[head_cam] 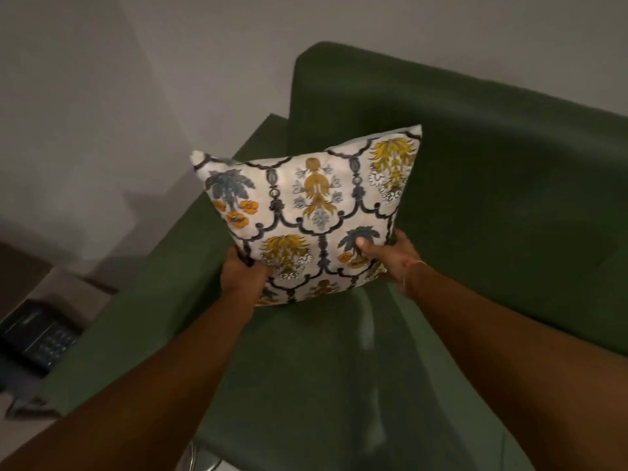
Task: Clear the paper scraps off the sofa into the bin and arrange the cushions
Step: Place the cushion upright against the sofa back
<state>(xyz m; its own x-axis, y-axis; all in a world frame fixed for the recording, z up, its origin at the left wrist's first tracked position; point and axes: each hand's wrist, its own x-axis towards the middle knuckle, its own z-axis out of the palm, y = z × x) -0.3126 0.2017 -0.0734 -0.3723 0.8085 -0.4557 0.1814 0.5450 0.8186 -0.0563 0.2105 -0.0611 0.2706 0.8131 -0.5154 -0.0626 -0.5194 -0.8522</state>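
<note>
A white cushion (306, 212) printed with yellow, orange and grey-blue flowers stands upright above the seat of a dark green sofa (492, 171), near its left armrest. My left hand (243, 273) grips the cushion's lower left corner. My right hand (390, 256) grips its lower right edge, thumb on the front face. A thin bracelet circles my right wrist. No paper scraps show on the visible seat.
The green left armrest (142, 300) runs along the left. Beyond it, a low table holds a dark telephone with a keypad (37, 338). A pale wall (102, 96) rises behind the sofa. A shiny metal piece (200, 460) shows at the bottom edge.
</note>
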